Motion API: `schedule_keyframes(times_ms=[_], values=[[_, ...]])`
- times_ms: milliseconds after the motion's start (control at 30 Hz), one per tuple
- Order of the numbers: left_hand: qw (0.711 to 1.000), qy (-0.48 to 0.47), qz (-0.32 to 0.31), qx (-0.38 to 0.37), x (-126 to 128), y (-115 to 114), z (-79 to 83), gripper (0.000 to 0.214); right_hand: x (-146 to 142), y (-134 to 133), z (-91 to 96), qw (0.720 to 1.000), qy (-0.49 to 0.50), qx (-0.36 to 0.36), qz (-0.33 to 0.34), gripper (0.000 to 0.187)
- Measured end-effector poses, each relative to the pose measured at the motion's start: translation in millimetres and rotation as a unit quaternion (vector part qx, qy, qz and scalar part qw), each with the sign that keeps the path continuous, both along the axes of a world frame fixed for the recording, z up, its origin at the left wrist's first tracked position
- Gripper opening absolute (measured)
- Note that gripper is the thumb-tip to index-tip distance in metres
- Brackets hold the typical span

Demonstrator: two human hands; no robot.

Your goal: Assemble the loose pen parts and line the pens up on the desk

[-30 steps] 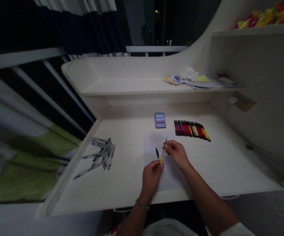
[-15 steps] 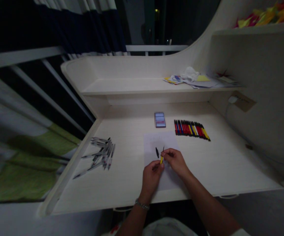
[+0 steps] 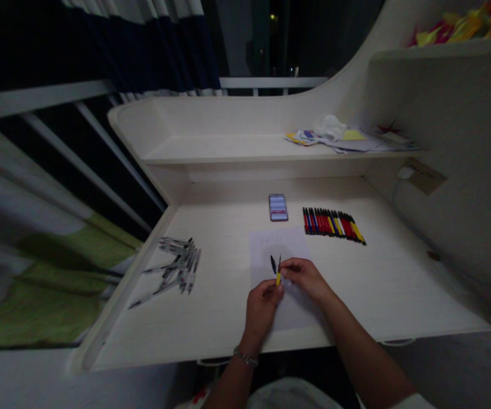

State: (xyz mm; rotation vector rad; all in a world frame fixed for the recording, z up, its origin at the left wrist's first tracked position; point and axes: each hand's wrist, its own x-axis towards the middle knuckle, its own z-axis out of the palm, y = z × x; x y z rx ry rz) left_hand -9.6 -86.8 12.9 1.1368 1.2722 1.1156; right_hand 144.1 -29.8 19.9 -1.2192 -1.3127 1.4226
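Observation:
Over the sheet of paper (image 3: 262, 250), my left hand (image 3: 262, 304) is closed on the yellow pen barrel (image 3: 278, 279), holding it upright between thumb and fingers. A thin dark refill (image 3: 280, 259) sticks up from the barrel's upper end. The fingers of my right hand (image 3: 307, 277) pinch at this refill, just above the yellow part; the fingertips partly hide it. Just left of the refill, a black pen part (image 3: 273, 264) lies on the paper.
Several colourful pens (image 3: 332, 223) lie in a row at right. A loose pile of clear pens (image 3: 181, 267) lies at left. A phone (image 3: 278, 208) rests behind the paper. Papers (image 3: 351, 139) cover part of the raised shelf (image 3: 219, 149).
The refill's tip and the right fingers have shifted slightly relative to the barrel, the tip now nearer the black pen part. Both hands keep their grip. The view has moved slightly.

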Motion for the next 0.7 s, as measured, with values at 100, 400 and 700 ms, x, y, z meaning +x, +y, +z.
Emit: schedule_keyframes(times_ms=[100, 400, 700], values=[[0.999, -0.022, 0.021, -0.021, -2, 0, -2.8, 0.032, 2, 16, -10.7, 0.995, -0.087, 0.039, -0.029, 0.023], [0.997, -0.058, 0.047, -0.033, -7, 0, -10.4, 0.036, -19, 42, -13.4, 0.912, -0.400, 0.088, -0.001, 0.019], [0.996, -0.073, 0.050, -0.030, -9, 1, -13.4, 0.037, -25, 43, -7.4, 0.887, -0.454, 0.078, 0.007, 0.021]])
